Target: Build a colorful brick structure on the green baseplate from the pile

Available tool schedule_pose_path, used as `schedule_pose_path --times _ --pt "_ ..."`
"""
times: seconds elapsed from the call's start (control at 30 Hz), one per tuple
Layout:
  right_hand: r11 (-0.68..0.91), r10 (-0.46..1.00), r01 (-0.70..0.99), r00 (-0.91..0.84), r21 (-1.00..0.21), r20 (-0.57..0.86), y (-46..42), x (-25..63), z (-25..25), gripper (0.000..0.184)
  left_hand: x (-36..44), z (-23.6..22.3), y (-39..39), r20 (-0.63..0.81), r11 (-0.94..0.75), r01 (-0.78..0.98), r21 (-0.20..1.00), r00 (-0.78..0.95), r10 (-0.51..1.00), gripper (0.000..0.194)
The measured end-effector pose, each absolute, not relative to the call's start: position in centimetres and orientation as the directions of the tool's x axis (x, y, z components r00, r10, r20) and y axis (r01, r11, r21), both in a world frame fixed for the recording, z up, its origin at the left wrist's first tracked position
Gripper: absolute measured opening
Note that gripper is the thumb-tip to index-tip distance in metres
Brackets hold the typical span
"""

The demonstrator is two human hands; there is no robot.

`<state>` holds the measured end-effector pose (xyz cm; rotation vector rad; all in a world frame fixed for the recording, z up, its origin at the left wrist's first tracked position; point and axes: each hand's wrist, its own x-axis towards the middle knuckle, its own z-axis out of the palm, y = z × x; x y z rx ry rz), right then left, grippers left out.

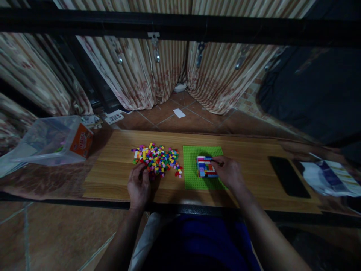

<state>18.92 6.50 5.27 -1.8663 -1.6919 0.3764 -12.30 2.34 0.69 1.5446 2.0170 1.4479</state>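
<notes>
A bright green studded baseplate [190,180] lies on the wooden board, and on it stands a small structure of building bricks [201,165] in red, white, blue and other colours. My right hand [229,173] reaches over the plate's right side, thumb and fingers pinched at the structure's right edge. A dark piece, seemingly a building brick, shows at those fingertips. My left hand [139,188] rests at the near left edge of a loose pile of multicoloured bricks [159,158]. Its fingers are loosely curled, with thumb and forefinger apart; nothing shows plainly between them.
At the right end of the wooden board [113,158] lies a black phone-like slab [289,177]. Farther right is a white and purple plastic packet [329,177]. A clear plastic tub [53,139] with an orange label stands at the left. A dark bar [180,24] crosses above, before striped curtains.
</notes>
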Motion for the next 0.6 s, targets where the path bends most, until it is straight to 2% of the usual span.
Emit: schedule_pose_path --times 0.6 --pt "-0.039 0.973 0.767 0.175 -0.641 0.149 6.73 18.90 5.24 0.018 -12.32 0.60 2.38 0.385 -0.052 0.632 0.773 -0.403 0.830 0.028"
